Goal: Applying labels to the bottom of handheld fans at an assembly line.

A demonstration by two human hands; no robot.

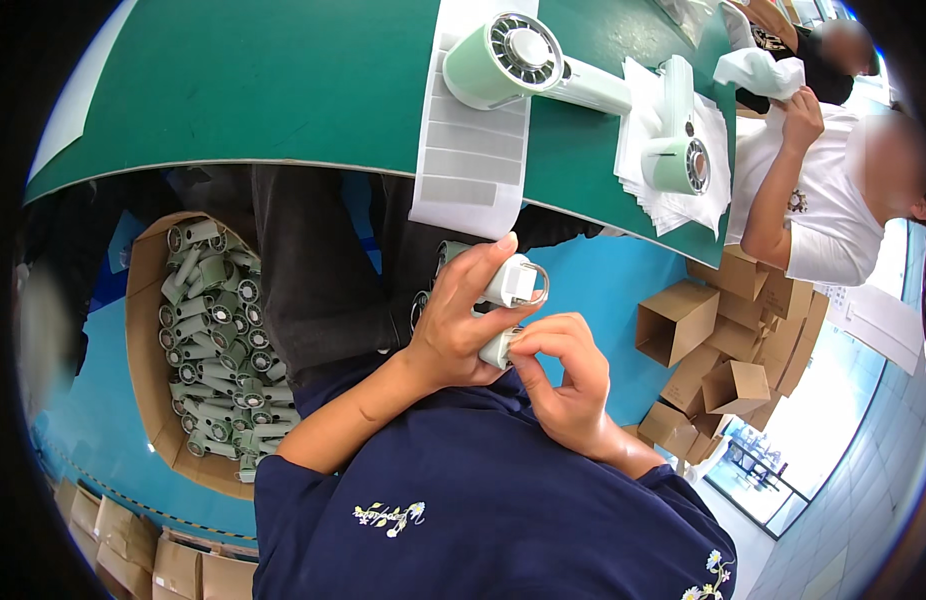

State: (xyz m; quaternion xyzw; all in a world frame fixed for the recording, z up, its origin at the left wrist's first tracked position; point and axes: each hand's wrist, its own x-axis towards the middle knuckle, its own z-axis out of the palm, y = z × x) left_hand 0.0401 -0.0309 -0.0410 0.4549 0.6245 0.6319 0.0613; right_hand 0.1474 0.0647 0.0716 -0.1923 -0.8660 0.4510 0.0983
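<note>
Navy T-shirt: right up close, the wearer's own navy T-shirt (463,480), with little embroidered flowers.
Left hand: the left hand (448,325) is wrapped round two pale handheld fans, handle ends poking out past the fingers.
Upper fan: the upper handheld fan (508,283) sits in that grip, a wire-like loop on its end.
Lower fan: the lower handheld fan (496,349) is just below it, between the two hands.
Right hand: the right hand (573,385) has finger and thumb pinched at the lower one's tip; exact bit gripped is too small to tell.
Green table: on the green table (283,80), a mint fan (478,75) lies across a printed sheet (468,185), another fan (673,165) on white sheets (713,135).
Big carton: the open carton (148,400) at left is full of similar fans.
</note>
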